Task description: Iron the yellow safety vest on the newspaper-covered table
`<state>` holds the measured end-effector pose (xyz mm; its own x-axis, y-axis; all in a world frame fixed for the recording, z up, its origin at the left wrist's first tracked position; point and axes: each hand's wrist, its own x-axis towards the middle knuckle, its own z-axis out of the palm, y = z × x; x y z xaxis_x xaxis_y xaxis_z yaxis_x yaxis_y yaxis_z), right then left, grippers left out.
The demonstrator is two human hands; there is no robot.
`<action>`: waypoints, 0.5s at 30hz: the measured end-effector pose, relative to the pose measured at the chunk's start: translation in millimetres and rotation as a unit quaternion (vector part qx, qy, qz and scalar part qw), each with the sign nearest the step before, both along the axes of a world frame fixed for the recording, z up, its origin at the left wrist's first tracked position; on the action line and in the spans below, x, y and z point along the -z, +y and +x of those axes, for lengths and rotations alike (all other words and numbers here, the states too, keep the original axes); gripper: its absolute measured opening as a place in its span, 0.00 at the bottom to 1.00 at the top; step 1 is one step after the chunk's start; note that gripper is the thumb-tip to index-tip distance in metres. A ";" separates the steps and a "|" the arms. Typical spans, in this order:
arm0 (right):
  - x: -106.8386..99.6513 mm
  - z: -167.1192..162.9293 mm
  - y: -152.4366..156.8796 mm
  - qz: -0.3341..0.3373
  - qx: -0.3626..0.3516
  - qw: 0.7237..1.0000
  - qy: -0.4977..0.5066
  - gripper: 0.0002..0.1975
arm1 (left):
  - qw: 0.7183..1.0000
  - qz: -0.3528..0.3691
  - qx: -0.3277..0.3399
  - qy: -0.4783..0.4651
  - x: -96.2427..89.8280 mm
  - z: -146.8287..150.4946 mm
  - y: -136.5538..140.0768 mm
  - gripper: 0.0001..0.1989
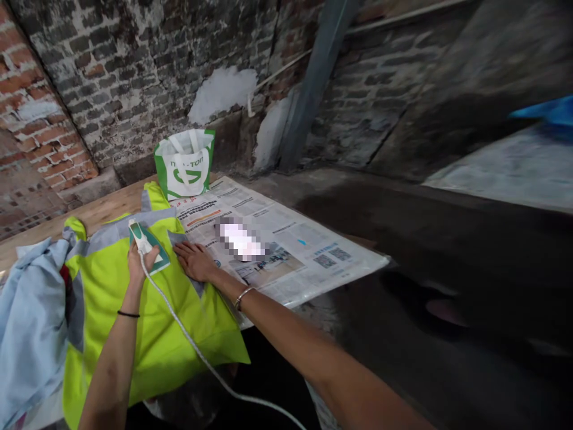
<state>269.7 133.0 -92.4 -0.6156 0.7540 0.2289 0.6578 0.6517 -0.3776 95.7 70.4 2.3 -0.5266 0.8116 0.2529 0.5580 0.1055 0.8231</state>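
A neon-yellow safety vest (179,322) with grey bands lies spread over the table and hangs down at the front edge. On its upper part rests a white and green clothes iron (150,251), with my left hand (136,260) closed around its handle. The iron's white cord (192,343) runs from the handle down to the lower right. Fingers stretched out, my right hand (196,261) lies flat at the right side of the vest, by a grey band. It holds nothing.
Newspaper (286,239) under clear plastic covers the table to the right, with a blurred-out object on it. A white and green bag (185,164) stands at the back. Light blue cloth (33,334) lies at the left. Behind rises a brick wall (147,71).
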 end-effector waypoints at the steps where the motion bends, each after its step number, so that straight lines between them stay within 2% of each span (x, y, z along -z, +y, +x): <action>1: 0.2 0.2 0.2 0.003 -0.001 1.000 0.001 0.27 | 1.000 -0.003 0.008 -0.005 1.5 1.6 -10.3 0.14; 6: 2.0 -0.2 1.2 0.015 -0.004 1.000 0.017 0.26 | 0.998 -0.019 0.041 -0.032 10.6 11.0 -91.7 0.28; 10: 4.2 -1.7 1.5 0.013 0.000 1.000 0.023 0.27 | 0.998 -0.040 0.030 -0.045 11.5 6.6 -146.4 0.31; 12: 5.1 -1.7 1.4 0.006 -0.002 1.000 0.022 0.27 | 0.998 -0.046 0.018 -0.040 8.4 -0.9 -154.0 0.30; 15: 6.0 -0.8 1.0 0.001 -0.002 1.000 0.022 0.27 | 0.998 -0.047 -0.001 -0.036 1.5 -15.8 -135.0 0.28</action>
<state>268.8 134.1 -98.4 -0.6082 0.7511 0.2569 0.6382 0.6551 -0.4045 79.9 -64.5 0.8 -0.5420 0.8291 0.1372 0.4978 0.1851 0.8473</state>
